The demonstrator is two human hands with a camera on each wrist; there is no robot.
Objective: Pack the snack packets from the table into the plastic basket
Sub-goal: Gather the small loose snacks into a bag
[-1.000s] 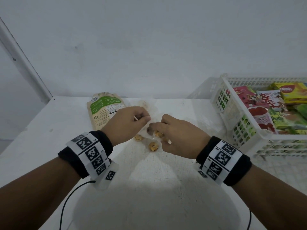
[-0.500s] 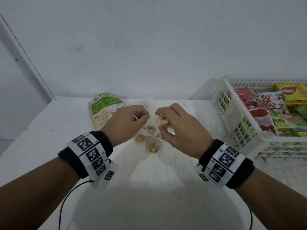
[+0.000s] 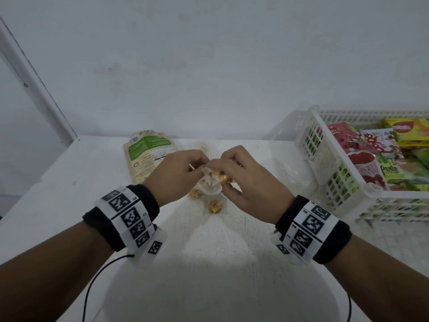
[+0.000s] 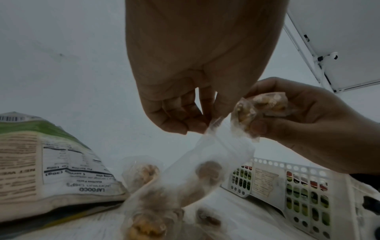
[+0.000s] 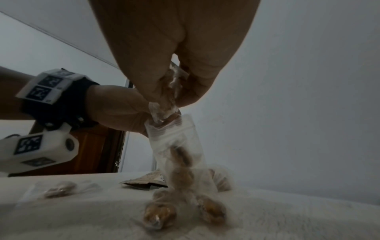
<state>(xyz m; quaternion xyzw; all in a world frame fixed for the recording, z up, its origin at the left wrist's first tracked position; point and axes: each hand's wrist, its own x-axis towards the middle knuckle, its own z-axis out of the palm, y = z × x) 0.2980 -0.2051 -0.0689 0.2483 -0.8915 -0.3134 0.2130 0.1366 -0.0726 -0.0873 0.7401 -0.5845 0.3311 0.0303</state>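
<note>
Now right hand (image 3: pixel 246 180) lifted, gripping clear packets (image 3: pixel 220 176), left hand (image 3: pixel 176 173) pinching bag top

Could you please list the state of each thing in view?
Left hand: pinches the clear bag's top.
Right hand: grips small wrapped snacks.
Clear bag: hanging, partly filled.
Loose snack: lying on the table.
Green packet: flat on the table.
Basket: holds several packets.

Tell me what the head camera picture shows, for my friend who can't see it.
Two hands meet over a white table: the left hand pinches a clear bag, the right hand holds small wrapped snacks. A green-and-beige packet lies behind; a white basket of packets sits right.
</note>
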